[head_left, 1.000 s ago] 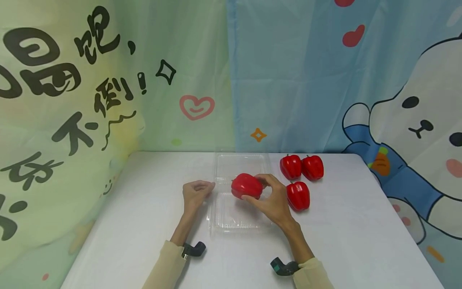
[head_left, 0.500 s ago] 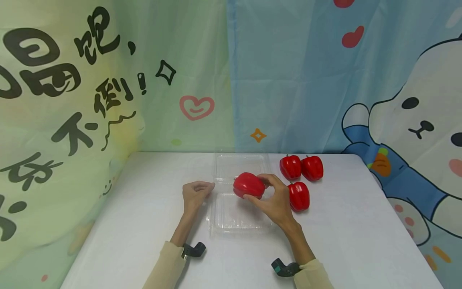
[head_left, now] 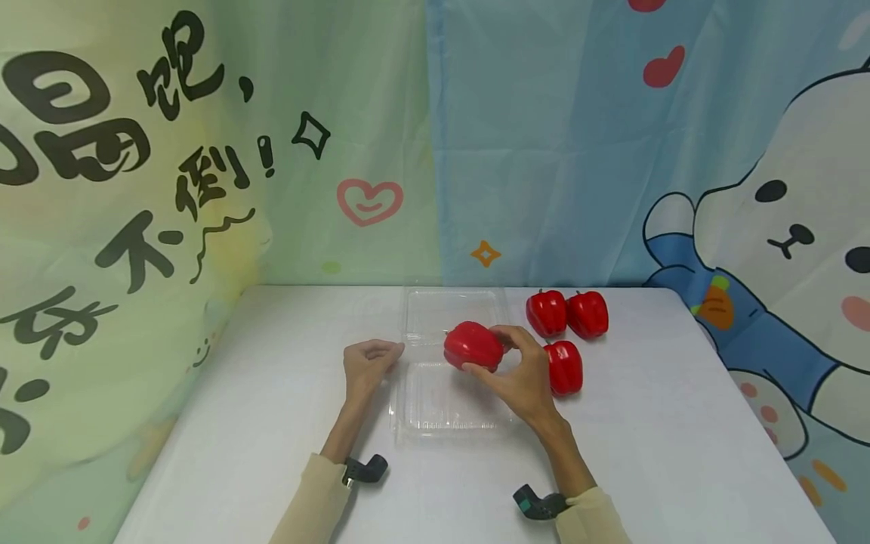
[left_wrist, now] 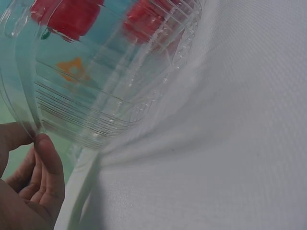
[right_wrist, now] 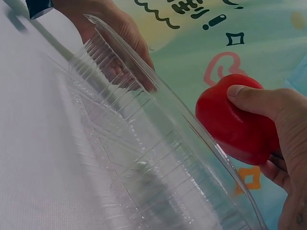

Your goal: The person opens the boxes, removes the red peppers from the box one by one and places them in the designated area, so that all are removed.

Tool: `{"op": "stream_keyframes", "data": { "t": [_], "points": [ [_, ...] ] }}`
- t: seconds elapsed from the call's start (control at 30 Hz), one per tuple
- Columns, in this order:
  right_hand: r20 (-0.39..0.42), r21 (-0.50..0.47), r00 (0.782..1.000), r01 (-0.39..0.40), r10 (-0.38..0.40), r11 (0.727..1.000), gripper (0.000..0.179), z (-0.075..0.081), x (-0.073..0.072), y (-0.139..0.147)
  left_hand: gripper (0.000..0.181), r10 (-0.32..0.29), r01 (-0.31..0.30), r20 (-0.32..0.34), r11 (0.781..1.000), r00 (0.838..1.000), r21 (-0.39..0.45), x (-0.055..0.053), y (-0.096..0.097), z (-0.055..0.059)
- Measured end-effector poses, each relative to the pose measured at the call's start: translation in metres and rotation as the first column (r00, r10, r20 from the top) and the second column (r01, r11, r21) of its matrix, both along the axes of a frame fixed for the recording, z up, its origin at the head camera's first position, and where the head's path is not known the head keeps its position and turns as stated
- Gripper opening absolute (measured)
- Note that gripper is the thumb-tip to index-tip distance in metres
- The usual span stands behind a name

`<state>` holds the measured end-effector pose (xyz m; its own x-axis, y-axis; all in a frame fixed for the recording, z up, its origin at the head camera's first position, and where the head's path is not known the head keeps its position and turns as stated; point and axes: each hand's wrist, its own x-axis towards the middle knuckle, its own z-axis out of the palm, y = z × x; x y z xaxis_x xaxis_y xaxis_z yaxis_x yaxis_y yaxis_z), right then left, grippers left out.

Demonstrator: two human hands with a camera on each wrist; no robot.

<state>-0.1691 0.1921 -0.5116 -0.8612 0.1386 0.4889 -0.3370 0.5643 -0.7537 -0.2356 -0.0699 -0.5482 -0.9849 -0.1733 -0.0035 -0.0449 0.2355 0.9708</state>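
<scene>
My right hand (head_left: 519,375) grips a red bell pepper (head_left: 473,346) between thumb and fingers, above the middle of a clear plastic clamshell container (head_left: 435,408). The right wrist view shows the same bell pepper (right_wrist: 235,120) over the container's rim (right_wrist: 192,129), thumb on its top side. With thumb and forefinger my left hand (head_left: 369,364) pinches the container's left rim, which the left wrist view shows with the left hand (left_wrist: 36,177) at the edge. The container lies opened out, its lid half (head_left: 455,310) toward the back.
Two red bell peppers (head_left: 547,313) (head_left: 588,315) stand side by side at the back right of the white table (head_left: 652,423). Another bell pepper (head_left: 566,369) lies in front of them, partly behind the right hand. A printed curtain (head_left: 544,151) hangs behind the table.
My right hand has moved slightly to the right and back, carrying the bell pepper with it. The left hand stays at the container's rim.
</scene>
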Motion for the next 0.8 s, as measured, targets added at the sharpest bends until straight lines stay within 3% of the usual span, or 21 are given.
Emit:
{"op": "stream_keyframes", "data": {
  "t": [0.23, 0.57, 0.8],
  "points": [
    [-0.045, -0.011, 0.999, 0.029, -0.029, 1.000, 0.076, 0.0002, 0.0001, 0.0038, 0.018, -0.014, 0.014, 0.010, 1.000, 1.000, 0.021, -0.0002, -0.0011, 0.0006],
    [-0.049, -0.030, 0.998, 0.048, -0.049, 0.998, 0.075, -0.0014, 0.0013, 0.0070, 0.018, -0.010, 0.010, 0.008, 1.000, 1.000, -0.022, 0.0004, -0.0015, -0.0005],
    [-0.048, -0.047, 0.995, 0.084, -0.087, 0.995, 0.075, -0.0007, 0.0018, 0.0085, 0.017, -0.017, 0.017, -0.005, 1.000, 1.000, 0.008, -0.0012, -0.0017, -0.0016]
  ]
}}
